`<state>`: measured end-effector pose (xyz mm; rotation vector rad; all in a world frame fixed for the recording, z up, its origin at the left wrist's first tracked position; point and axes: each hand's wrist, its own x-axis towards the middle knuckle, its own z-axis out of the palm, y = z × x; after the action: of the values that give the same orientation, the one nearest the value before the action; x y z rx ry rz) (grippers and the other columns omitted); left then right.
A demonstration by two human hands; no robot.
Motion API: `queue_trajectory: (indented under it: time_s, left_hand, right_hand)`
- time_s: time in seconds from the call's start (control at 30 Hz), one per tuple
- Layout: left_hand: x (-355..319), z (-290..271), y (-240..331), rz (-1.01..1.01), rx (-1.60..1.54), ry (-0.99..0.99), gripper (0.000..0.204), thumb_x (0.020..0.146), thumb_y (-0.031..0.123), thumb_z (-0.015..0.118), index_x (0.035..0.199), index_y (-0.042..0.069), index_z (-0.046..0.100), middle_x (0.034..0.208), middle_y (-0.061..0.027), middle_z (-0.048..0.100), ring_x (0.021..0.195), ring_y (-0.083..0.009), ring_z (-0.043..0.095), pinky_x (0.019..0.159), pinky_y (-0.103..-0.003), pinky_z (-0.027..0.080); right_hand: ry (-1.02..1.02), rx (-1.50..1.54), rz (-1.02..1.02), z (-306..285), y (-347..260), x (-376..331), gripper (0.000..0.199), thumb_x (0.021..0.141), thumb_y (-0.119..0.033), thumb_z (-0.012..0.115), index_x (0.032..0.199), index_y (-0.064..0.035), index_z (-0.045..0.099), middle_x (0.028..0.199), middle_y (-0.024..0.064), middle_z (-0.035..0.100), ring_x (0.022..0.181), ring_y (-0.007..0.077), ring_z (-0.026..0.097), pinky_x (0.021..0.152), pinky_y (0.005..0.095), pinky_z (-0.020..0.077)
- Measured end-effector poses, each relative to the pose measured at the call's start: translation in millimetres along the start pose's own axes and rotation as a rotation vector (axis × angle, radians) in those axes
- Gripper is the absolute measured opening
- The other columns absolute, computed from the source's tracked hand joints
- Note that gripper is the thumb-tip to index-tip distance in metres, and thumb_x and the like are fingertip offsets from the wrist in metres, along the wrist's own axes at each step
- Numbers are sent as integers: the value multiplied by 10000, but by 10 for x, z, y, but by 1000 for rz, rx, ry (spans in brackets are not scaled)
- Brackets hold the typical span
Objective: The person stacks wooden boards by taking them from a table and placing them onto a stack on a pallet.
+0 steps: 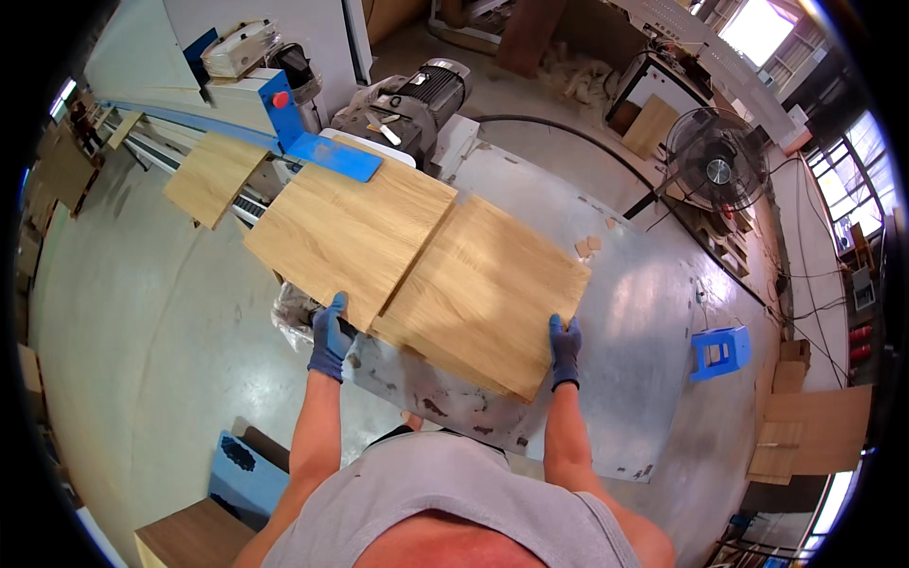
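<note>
- Left hand (330,338) in a blue glove, fingers curled over the near-left edge of the near wood panel (483,295), gripping it.
- Right hand (565,350), gloved the same, fingers closed on the near-right corner of that same panel.
- Near wood panel: light oak-grain sheet, lying flat on the grey metal desk (644,312), tilted diagonally, its far-left edge tucked against or slightly under a second wood panel (350,232); cannot tell which overlaps.
- Second wood panel: beyond and to the left of the near panel, reaching toward the blue guard (333,156) of the machine.
- Electric motor (417,99) just beyond the second panel; a third, smaller board (213,177) well to the left of it on the machine's rail.
- Small wood offcuts (588,247) on the desk just past the near panel's far-right corner.
- Blue stool (720,352) on the floor right of the near panel; fan (716,170) well beyond it.
- Step in hand, as judged: positioning or shifting the near panel on the desk with both hands.
- Next move likely calls for an even two-handed grip, keeping the panel level and its edge aligned with the second panel, clear of the offcuts.
</note>
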<state>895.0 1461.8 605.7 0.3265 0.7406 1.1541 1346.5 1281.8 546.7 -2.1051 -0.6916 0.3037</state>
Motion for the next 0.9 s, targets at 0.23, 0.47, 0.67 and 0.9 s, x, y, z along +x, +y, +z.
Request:
queue_trajectory:
  time_s: [0.23, 0.47, 0.67, 0.9]
  left_hand:
    - [-462, 201, -684, -27, 301, 48, 334, 903, 232, 684, 1143, 7, 623, 1045, -84, 676, 886, -182, 667, 728, -327, 558]
    - [-1118, 250, -1811, -443, 906, -50, 346, 943, 395, 599, 948, 54, 656, 843, -78, 683, 628, -172, 631, 471, -336, 459]
    - [-1267, 338, -1359, -344, 692, 148, 344, 935, 306, 559, 986, -25, 639, 845, -167, 685, 623, -250, 665, 520, -342, 548]
    - [-723, -298, -416, 64, 341, 368, 406, 933, 355, 574, 1204, 55, 537, 1146, -172, 648, 973, -340, 670, 831, -480, 559]
  right_hand:
    - [-94, -177, -119, -7, 142, 52, 410, 864, -314, 690, 1128, -6, 630, 887, 183, 706, 779, 284, 688, 715, 364, 522]
    - [-102, 249, -50, -9, 542, 279, 499, 925, -393, 600, 1108, 71, 614, 1010, 254, 677, 913, 348, 668, 796, 396, 501]
    - [-151, 252, -18, -39, 306, -60, 436, 908, -306, 656, 1146, 55, 596, 1075, 200, 686, 942, 299, 664, 836, 375, 498]
    - [-278, 453, 196, -267, 365, -1, 366, 912, -231, 661, 1149, 44, 622, 1021, 106, 698, 876, 187, 648, 775, 326, 515]
